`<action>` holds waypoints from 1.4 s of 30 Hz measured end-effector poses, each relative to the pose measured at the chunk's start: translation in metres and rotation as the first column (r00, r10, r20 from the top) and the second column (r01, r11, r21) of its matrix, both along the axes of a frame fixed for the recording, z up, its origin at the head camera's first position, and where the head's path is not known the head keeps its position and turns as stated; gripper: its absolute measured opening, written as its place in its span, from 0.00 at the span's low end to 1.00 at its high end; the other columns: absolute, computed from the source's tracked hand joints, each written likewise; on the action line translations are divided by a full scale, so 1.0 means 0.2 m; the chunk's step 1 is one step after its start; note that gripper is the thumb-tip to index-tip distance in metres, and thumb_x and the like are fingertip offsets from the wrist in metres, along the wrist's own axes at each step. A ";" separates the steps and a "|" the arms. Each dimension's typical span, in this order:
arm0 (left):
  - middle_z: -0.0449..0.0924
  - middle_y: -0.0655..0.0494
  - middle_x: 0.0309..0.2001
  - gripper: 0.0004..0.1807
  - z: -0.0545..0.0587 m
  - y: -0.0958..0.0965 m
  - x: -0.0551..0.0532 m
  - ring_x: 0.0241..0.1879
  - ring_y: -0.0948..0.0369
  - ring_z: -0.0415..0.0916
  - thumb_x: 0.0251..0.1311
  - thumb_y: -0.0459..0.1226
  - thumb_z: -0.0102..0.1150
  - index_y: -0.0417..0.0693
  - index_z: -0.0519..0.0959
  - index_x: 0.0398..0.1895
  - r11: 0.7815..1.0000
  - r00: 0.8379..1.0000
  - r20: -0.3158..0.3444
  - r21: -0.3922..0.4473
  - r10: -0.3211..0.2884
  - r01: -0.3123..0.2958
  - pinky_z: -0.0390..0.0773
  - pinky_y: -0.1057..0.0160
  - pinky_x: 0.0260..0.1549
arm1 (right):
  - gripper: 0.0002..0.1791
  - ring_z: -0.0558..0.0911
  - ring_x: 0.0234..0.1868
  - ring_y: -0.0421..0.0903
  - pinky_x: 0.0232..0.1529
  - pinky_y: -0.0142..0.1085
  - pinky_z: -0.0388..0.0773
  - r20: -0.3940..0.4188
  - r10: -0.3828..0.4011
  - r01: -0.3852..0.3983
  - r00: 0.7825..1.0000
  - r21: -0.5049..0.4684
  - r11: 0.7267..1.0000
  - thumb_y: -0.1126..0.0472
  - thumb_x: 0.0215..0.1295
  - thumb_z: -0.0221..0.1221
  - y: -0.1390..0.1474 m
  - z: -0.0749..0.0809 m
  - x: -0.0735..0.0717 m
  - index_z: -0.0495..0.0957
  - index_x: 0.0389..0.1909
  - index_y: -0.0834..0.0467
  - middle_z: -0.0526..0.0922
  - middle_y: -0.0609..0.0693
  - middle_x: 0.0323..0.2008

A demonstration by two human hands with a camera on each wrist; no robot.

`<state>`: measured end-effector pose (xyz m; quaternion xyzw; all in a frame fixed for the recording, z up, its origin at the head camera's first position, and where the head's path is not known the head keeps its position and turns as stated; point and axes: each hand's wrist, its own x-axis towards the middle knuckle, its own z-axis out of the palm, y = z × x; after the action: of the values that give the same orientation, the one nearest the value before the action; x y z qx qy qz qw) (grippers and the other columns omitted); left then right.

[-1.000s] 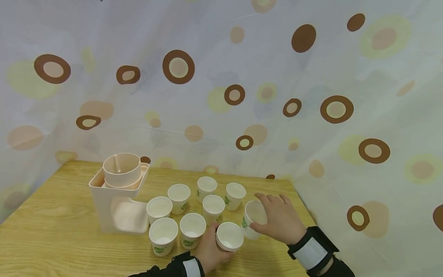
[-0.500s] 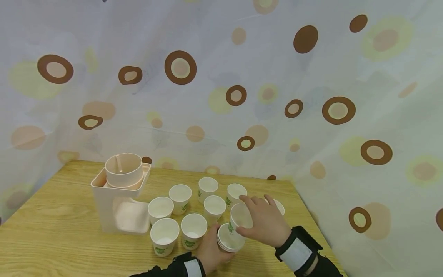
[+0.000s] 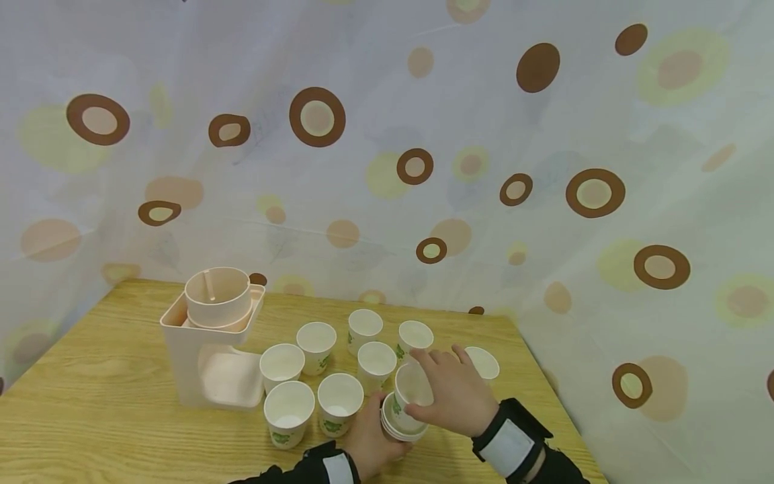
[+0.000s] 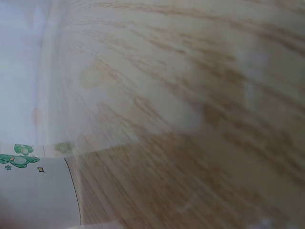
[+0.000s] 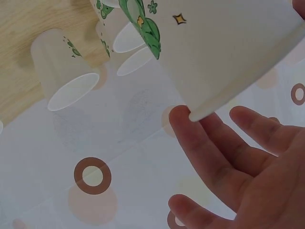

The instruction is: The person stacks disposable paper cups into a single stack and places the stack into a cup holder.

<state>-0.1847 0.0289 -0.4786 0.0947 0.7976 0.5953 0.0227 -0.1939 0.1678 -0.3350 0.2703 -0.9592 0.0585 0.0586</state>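
My left hand [image 3: 370,440] grips a stack of white paper cups [image 3: 402,435] near the table's front. Right above, my right hand [image 3: 458,393] pinches one paper cup [image 3: 413,388] by its rim, its lower end inside the stack's mouth. In the right wrist view, fingertips [image 5: 181,117] touch the rim of this cup [image 5: 214,52], which bears a green print. Around the hands stand several single paper cups, including a near cup [image 3: 340,400] and a far-right cup [image 3: 484,363] partly behind my right hand. The left wrist view shows blurred table and part of a printed cup [image 4: 38,191].
A cream plastic container [image 3: 181,363] with a round cup-like part [image 3: 218,299] on top stands on the left of the wooden table [image 3: 91,403]. Behind the table hangs a white cloth [image 3: 363,81] with brown and yellow circles.
My right hand has carried one paper cup leftward from the right side and lowered it into the stack. The far-right cup has come into view behind it. My left hand stays at the stack.
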 end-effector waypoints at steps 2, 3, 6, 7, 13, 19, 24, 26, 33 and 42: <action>0.75 0.46 0.48 0.41 0.00 0.00 0.00 0.47 0.51 0.74 0.32 0.33 0.75 0.37 0.64 0.53 1.000 1.000 -0.004 -0.003 0.001 -0.001 0.73 0.47 0.49 | 0.40 0.79 0.49 0.51 0.61 0.57 0.61 0.006 -0.001 0.001 1.000 0.000 1.000 0.45 0.41 0.69 0.00 0.00 0.00 0.71 0.56 0.58 0.81 0.56 0.47; 0.75 0.46 0.48 0.40 0.00 0.00 0.00 0.48 0.51 0.74 0.32 0.33 0.75 0.37 0.65 0.53 1.000 1.000 -0.006 -0.005 0.002 -0.002 0.73 0.47 0.49 | 0.39 0.79 0.48 0.51 0.61 0.57 0.61 0.009 0.000 0.000 1.000 0.000 1.000 0.45 0.41 0.69 0.00 -0.01 0.00 0.71 0.56 0.58 0.81 0.56 0.46; 0.75 0.46 0.48 0.40 -0.01 0.00 0.00 0.47 0.51 0.74 0.31 0.33 0.75 0.37 0.65 0.52 1.000 1.000 -0.010 -0.010 0.004 -0.004 0.73 0.47 0.48 | 0.39 0.80 0.48 0.52 0.60 0.58 0.61 0.020 0.006 -0.006 1.000 -0.003 1.000 0.45 0.40 0.70 0.00 -0.01 0.01 0.71 0.55 0.58 0.82 0.56 0.45; 0.75 0.46 0.48 0.40 -0.01 0.00 0.00 0.47 0.52 0.74 0.31 0.33 0.75 0.37 0.65 0.52 1.000 1.000 -0.012 -0.012 0.005 -0.005 0.73 0.47 0.48 | 0.39 0.80 0.48 0.52 0.60 0.58 0.61 0.025 0.007 -0.007 1.000 -0.006 1.000 0.45 0.40 0.70 0.00 -0.01 0.01 0.71 0.55 0.58 0.82 0.56 0.45; 0.75 0.46 0.47 0.40 -0.01 0.01 0.00 0.47 0.51 0.74 0.31 0.33 0.75 0.37 0.65 0.52 1.000 1.000 -0.016 -0.012 0.013 -0.013 0.73 0.47 0.48 | 0.40 0.79 0.49 0.53 0.60 0.59 0.61 0.054 0.013 -0.012 0.998 -0.009 1.000 0.45 0.41 0.70 -0.01 -0.03 0.01 0.71 0.56 0.59 0.81 0.57 0.47; 0.75 0.46 0.48 0.40 -0.02 0.01 0.00 0.48 0.51 0.74 0.32 0.33 0.74 0.37 0.65 0.53 1.000 1.000 -0.012 -0.008 0.006 -0.006 0.73 0.47 0.48 | 0.40 0.79 0.48 0.53 0.59 0.58 0.62 0.058 0.031 -0.033 0.998 0.019 0.999 0.44 0.41 0.69 -0.01 -0.05 0.00 0.71 0.56 0.59 0.81 0.57 0.46; 0.74 0.45 0.50 0.40 -0.02 0.01 -0.01 0.49 0.51 0.73 0.33 0.33 0.74 0.38 0.65 0.54 1.000 1.000 0.010 0.014 -0.003 0.003 0.72 0.45 0.49 | 0.41 0.79 0.49 0.53 0.59 0.59 0.62 0.069 0.039 -0.040 0.997 0.026 0.999 0.43 0.41 0.69 -0.01 -0.08 -0.01 0.72 0.56 0.60 0.81 0.58 0.47; 0.74 0.45 0.51 0.40 -0.01 0.01 -0.01 0.49 0.50 0.73 0.33 0.33 0.74 0.37 0.65 0.54 1.000 1.000 0.008 0.015 -0.001 0.001 0.71 0.45 0.50 | 0.40 0.79 0.49 0.53 0.58 0.59 0.62 0.072 0.045 -0.047 0.996 0.023 0.999 0.44 0.41 0.69 -0.01 -0.09 -0.02 0.72 0.55 0.60 0.81 0.58 0.47; 0.74 0.44 0.51 0.41 -0.02 0.01 0.00 0.50 0.49 0.73 0.32 0.33 0.74 0.37 0.65 0.55 1.000 1.000 -0.029 0.003 0.010 -0.010 0.72 0.46 0.49 | 0.40 0.80 0.47 0.53 0.59 0.59 0.62 0.091 0.050 -0.052 0.995 0.023 0.998 0.45 0.41 0.69 -0.02 -0.11 -0.01 0.71 0.56 0.61 0.81 0.57 0.47; 0.74 0.44 0.50 0.41 -0.02 0.01 0.00 0.49 0.51 0.73 0.31 0.33 0.73 0.37 0.65 0.54 1.000 0.999 -0.033 -0.002 0.010 -0.010 0.73 0.50 0.48 | 0.41 0.79 0.49 0.52 0.59 0.56 0.63 0.084 0.039 -0.046 0.996 0.089 0.995 0.43 0.42 0.68 -0.04 -0.17 -0.03 0.71 0.57 0.61 0.80 0.57 0.48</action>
<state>-0.1843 0.0310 -0.4819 0.1007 0.7988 0.5930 0.0065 -0.1990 0.1605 -0.3681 0.2905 -0.9565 0.0272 0.0057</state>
